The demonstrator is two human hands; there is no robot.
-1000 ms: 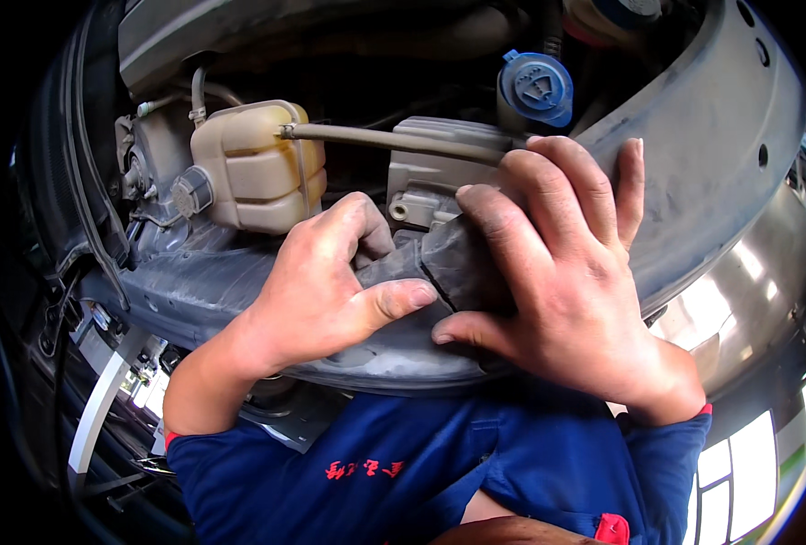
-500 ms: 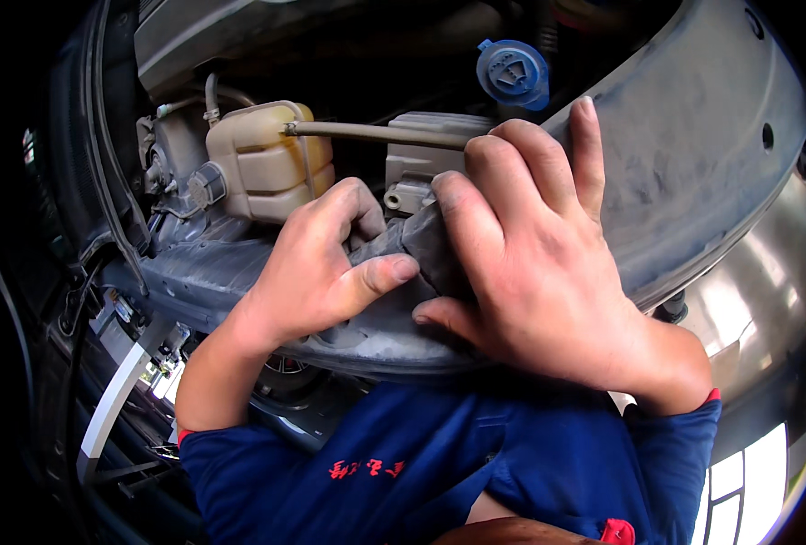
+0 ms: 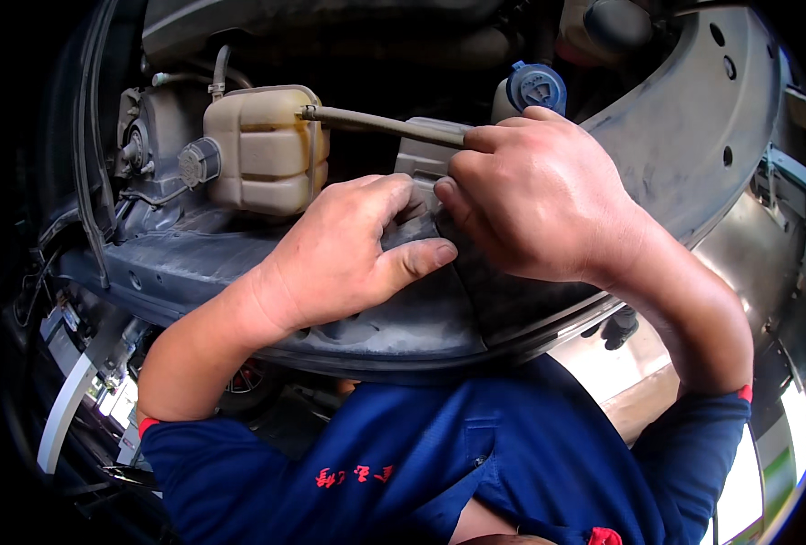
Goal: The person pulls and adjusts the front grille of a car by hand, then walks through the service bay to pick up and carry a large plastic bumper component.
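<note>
A worn dark plastic trim panel (image 3: 403,331) curves along the front of a vehicle's engine bay. My left hand (image 3: 339,250) curls its fingers at the panel's inner edge, thumb lying across its top beside a seam. Just right of that seam, my right hand (image 3: 553,195) is closed with its knuckles up; its fingertips and whatever they grip are hidden. A tan rubber hose (image 3: 385,125) runs from the yellowed coolant reservoir (image 3: 262,150) and passes out of sight behind my right hand. Below the hose, a grey box-shaped part (image 3: 425,150) is partly covered by my hands.
Left of the reservoir is its dark ribbed cap (image 3: 200,163). A blue washer-fluid cap (image 3: 537,88) stands beyond my right hand. The panel's right arm (image 3: 675,127) has several holes. A shiny bumper surface (image 3: 730,245) lies to the right, and a white bar (image 3: 65,413) at lower left.
My right hand has gone from spread over the panel with a finger raised to closed at its inner edge. The dark piece bunched up between my hands now lies flatter. The view has shifted.
</note>
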